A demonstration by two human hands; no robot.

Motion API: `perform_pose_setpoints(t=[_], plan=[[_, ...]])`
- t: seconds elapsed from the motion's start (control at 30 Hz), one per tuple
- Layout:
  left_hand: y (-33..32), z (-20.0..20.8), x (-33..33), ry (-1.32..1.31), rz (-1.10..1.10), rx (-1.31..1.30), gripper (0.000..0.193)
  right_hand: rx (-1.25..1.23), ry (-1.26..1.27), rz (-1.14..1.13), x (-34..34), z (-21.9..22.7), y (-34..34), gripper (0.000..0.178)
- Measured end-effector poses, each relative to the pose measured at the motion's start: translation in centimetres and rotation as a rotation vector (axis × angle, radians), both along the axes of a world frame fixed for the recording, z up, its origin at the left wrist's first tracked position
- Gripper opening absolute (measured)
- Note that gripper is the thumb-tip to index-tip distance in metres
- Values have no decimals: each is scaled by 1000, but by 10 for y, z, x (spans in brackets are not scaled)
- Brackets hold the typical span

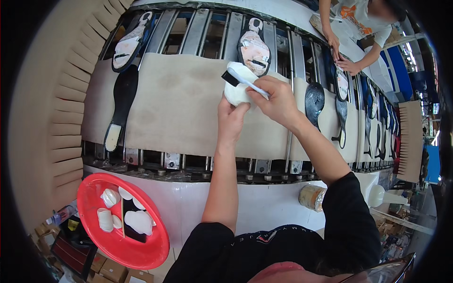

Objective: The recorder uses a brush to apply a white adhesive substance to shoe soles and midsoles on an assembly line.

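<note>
My left hand grips a white rounded pad from below, with the thumb along its near edge. Closed around the pale handle of a small brush, my right hand holds it over the pad. The brush's black bristles point left, at the pad's left edge. Just beyond the pad lies a shoe last with a pale, pinkish underside facing up. To the right of my right hand is a glossy black shoe sole. All this is over a roller conveyor with a beige mat.
At left lie another shoe last and a long black sole. A red basin with white pads stands at lower left, a jar at the near edge. Across the conveyor a co-worker's hands touch a last.
</note>
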State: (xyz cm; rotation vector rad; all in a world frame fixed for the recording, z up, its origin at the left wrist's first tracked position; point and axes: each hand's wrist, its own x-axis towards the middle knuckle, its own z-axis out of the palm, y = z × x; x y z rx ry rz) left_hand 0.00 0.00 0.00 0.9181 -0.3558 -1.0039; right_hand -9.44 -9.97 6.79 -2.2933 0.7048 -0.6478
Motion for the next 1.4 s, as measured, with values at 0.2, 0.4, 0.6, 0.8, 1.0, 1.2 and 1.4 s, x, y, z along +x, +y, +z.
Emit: perform_pose_setpoints(t=[0.2,0.4,0.6,0.8,1.0,1.2,1.4], plan=[[-2,-5,5,-97,117,4,40,-25,-62,15,7,-3,4,9],[-4,1,0,-80,216,20,43,25,-53,-59,9,-11,3,11],[-4,4,1,-185,301,12,42,27,-15,-153,17,-10,8,13],[-2,-1,1,-279,312,27,40,-85,24,-90,21,-6,7,10],[-2,-1,3,-237,306,16,39,-52,84,-50,24,-6,3,10],[2,-3,7,-59,266,60,35,290,34,-135,24,-14,-2,10],[-2,-1,5,-130,360,49,34,120,-141,-176,34,-19,13,9]])
